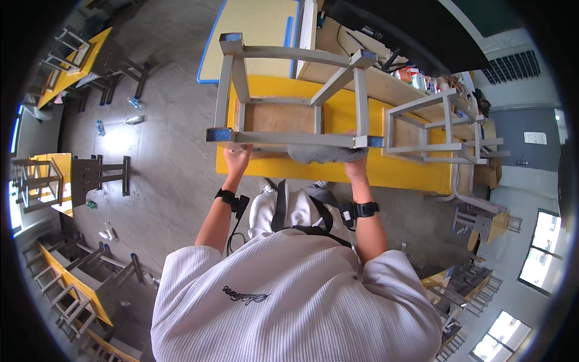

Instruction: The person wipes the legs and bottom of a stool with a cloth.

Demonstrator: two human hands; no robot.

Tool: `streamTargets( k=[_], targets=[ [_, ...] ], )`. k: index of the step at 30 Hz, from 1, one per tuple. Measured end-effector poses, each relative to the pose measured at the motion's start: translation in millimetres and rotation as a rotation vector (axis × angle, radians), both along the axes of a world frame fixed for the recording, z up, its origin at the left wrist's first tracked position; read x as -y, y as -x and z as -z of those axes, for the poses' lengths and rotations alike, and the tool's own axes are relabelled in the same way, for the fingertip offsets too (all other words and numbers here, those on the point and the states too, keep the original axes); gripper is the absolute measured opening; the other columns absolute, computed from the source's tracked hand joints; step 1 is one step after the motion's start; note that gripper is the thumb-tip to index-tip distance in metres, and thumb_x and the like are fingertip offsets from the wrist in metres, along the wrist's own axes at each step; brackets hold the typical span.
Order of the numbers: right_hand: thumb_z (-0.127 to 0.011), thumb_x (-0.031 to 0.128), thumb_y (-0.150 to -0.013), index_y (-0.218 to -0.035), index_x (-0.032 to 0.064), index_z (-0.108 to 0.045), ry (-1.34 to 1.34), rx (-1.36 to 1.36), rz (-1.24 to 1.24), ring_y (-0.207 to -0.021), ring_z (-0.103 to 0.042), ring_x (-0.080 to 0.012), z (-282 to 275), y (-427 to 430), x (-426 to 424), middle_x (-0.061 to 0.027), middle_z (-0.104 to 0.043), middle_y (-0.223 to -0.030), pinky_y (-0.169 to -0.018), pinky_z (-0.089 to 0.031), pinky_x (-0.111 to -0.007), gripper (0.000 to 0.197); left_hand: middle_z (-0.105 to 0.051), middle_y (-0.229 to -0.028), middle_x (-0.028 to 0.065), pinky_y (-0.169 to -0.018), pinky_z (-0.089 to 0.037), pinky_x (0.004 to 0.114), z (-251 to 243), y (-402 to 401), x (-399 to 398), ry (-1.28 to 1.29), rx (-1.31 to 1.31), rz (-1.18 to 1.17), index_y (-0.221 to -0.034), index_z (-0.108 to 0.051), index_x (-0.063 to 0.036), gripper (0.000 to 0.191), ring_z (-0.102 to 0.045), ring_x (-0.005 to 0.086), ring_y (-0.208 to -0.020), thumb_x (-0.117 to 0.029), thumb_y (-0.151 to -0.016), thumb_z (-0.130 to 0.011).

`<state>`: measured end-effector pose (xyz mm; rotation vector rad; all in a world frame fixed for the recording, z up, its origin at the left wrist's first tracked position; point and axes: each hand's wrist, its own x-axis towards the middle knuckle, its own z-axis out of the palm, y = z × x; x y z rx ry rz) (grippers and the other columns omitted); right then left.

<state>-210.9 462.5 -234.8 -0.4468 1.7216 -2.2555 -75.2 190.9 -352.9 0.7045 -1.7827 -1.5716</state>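
An upturned stool with a grey frame and blue-padded feet is over the yellow tabletop before me. Its wooden seat faces down, and its legs point up towards the camera. My left hand grips the stool low at its near left corner, the fingers partly hidden behind the frame. At the near right side, my right hand holds a grey cloth that lies along the stool's near edge. Most of the right fingers are hidden by the cloth and a leg.
Another upturned stool lies to the right on the yellow tabletop. Behind are a pale desk with blue edging, a wooden counter and a black screen. Plastic bottles litter the floor at left, near tables bearing upturned stools.
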Motion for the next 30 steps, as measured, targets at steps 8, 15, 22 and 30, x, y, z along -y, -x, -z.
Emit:
streamTargets(
  k=[8, 15, 22, 30],
  targets=[
    [-0.071, 0.008, -0.075, -0.096, 0.0061, -0.057, -0.331, -0.194, -0.191, -0.086, -0.054, -0.0121, 57.2, 9.1, -2.2, -0.0017, -0.059, -0.091, -0.078, -0.045, -0.029, 0.026, -0.065, -0.081, 0.0075, -0.066, -0.05, 0.028, -28.2, -18.4, 2.8, 0.05, 0.166, 0.138, -0.102, -0.058, 0.0011, 0.026, -0.063, 0.0152, -0.074, -0.008, -0.081, -0.07],
    [-0.068, 0.017, -0.081, -0.089, -0.0005, -0.068, -0.406, -0.069, -0.344, -0.09, -0.067, -0.0229, 124.5, 10.5, 5.6, -0.0114, -0.071, -0.092, -0.085, -0.05, -0.033, 0.02, -0.05, -0.13, 0.0131, -0.091, -0.045, 0.035, -42.0, -45.0, -2.7, 0.018, 0.329, 0.08, -0.133, -0.036, -0.0017, 0.06, -0.052, 0.0211, -0.117, -0.006, -0.082, -0.068],
    [-0.066, 0.01, -0.083, -0.12, 0.0031, -0.055, -0.53, -0.235, -0.439, -0.098, -0.064, -0.0189, 115.1, 11.3, 5.8, -0.0107, -0.068, -0.109, -0.089, -0.049, -0.031, 0.039, -0.047, -0.137, 0.0117, -0.098, -0.042, 0.039, -133.1, -48.6, -47.1, -0.579, 0.344, 0.093, -0.14, -0.036, -0.0036, 0.053, -0.049, 0.0257, -0.125, -0.02, -0.093, -0.054],
    [-0.071, -0.002, -0.071, -0.111, 0.0023, -0.059, -0.475, -0.046, -0.412, -0.094, -0.063, -0.0164, 8.1, 13.4, 1.8, -0.0076, -0.068, -0.103, -0.087, -0.049, -0.03, 0.041, -0.054, -0.127, 0.0136, -0.098, -0.044, 0.038, -203.5, 7.6, -74.1, -0.635, -0.094, 0.487, -0.128, -0.046, -0.0015, 0.038, -0.054, 0.0257, -0.118, -0.019, -0.095, -0.051]
  ],
)
